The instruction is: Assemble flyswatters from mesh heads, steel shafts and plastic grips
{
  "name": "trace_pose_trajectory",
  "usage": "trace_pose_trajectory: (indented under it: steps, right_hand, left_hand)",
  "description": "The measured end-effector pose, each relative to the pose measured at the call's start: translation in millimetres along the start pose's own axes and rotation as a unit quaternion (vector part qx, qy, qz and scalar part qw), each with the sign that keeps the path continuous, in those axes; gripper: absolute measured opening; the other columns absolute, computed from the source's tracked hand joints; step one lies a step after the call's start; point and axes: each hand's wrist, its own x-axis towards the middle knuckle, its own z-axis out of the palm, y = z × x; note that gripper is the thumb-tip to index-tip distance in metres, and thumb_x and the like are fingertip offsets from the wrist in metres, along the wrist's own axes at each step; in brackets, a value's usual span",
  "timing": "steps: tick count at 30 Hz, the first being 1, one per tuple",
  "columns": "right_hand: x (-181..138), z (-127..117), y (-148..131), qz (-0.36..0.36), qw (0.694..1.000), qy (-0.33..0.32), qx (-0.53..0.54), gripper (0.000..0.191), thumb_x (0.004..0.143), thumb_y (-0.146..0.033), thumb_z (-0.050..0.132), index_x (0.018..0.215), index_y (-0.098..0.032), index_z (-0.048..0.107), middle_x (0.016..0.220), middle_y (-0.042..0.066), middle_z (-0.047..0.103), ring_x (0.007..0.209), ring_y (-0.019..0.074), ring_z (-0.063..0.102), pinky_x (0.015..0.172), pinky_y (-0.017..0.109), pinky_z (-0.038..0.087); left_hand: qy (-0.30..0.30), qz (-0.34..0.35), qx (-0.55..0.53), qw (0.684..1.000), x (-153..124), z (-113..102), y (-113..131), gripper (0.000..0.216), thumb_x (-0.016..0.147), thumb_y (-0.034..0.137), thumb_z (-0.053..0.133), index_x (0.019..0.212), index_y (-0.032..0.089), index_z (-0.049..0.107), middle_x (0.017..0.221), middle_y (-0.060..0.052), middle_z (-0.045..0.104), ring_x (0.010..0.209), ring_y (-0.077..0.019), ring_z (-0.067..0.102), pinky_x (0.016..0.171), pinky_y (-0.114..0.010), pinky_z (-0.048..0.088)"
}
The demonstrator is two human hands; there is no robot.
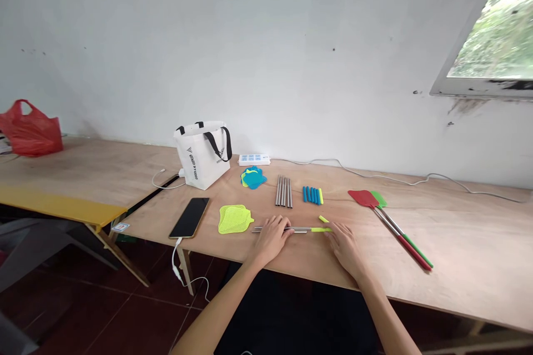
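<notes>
My left hand (271, 238) rests on the wooden table (458, 266), fingers laid over a metal rod (300, 229) with a yellow-green grip (320, 229) at its right end. My right hand (345, 244) lies just right of that grip, fingertips touching or nearly touching its end. A small loose yellow-green piece (323, 218) sits just behind the rod. A yellow-green swatter head (234, 218) lies left of my left hand. Behind are several bare metal rods (283, 191) and several blue grips (312, 195).
A phone (190, 217) on a white cable lies left. A white tote bag (202, 152), blue swatter heads (253, 177) and a power strip (254, 160) stand at the back. Finished red and green swatters (391, 224) lie right. A red plastic bag (30, 130) sits far left.
</notes>
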Motion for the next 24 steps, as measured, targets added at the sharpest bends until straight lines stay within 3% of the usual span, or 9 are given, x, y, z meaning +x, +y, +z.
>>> trace_pose_trajectory:
  steps: [10,16,24]
  right_hand:
    - [0.4,2.6,1.8,0.008,1.0,-0.009,-0.013,0.036,0.104,-0.034,0.04,0.134,-0.03,0.058,0.119,0.005,0.072,0.106,0.0253,0.065,0.097,0.045,0.048]
    - [1.1,2.8,2.4,-0.021,0.999,-0.017,-0.031,0.033,0.105,-0.039,0.04,0.116,-0.03,0.07,0.123,0.006,0.07,0.107,0.0247,0.064,0.098,0.044,0.047]
    - [0.8,1.8,-1.5,-0.028,0.999,-0.029,-0.035,0.036,0.105,-0.043,0.04,0.12,-0.032,0.071,0.113,0.007,0.071,0.105,0.0257,0.064,0.094,0.044,0.049]
  left_hand:
    - [0.001,0.01,-0.02,1.0,0.7,1.6,-0.6,0.012,0.102,0.033,0.055,0.097,0.023,0.06,0.103,-0.002,0.066,0.099,-0.0222,0.057,0.087,-0.035,0.041]
    - [-0.001,0.024,-0.035,0.999,0.5,1.2,-0.4,0.014,0.102,0.034,0.054,0.096,0.023,0.061,0.102,-0.002,0.066,0.099,-0.0213,0.058,0.088,-0.035,0.042]
    - [-0.008,0.033,-0.06,0.998,0.3,-1.7,1.7,0.021,0.104,0.036,0.049,0.095,0.023,0.062,0.102,-0.002,0.066,0.101,-0.0217,0.058,0.09,-0.036,0.043]
